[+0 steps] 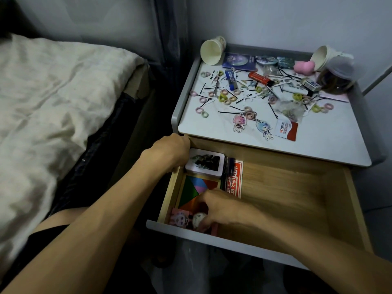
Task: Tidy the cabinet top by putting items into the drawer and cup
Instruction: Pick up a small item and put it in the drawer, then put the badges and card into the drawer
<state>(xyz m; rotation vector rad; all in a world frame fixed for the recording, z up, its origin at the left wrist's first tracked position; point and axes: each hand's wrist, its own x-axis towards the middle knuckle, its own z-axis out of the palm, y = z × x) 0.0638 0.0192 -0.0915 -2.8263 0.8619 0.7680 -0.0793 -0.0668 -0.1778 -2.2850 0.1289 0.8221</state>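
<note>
Far left, bed (53,85) under cream bedding. Next, left hand (170,149) curled over the left wall of the open drawer (286,198), by its back corner, fingertips hidden.

Inside the drawer, along that wall: white tin (204,163) at the back, coloured puzzle (196,186) before it, pink card (179,218) in the front corner. Just right of the tin, pen (230,166) and red packet (234,181).

Right hand (218,209) low in the front left corner, fingers bent round a small pale badge (198,219) over the pink card; somewhat blurred.

Above, cabinet top (318,143) strewn with hair rings (224,98) and hairpins (230,112). Left cup (212,50) on its side at the back left corner. Further right, orange lighter (259,78), two keychains (239,122) near the front, pink sponge (304,66). At the back right, right cup (324,57) also tipped over, jar (337,77) before it.
</note>
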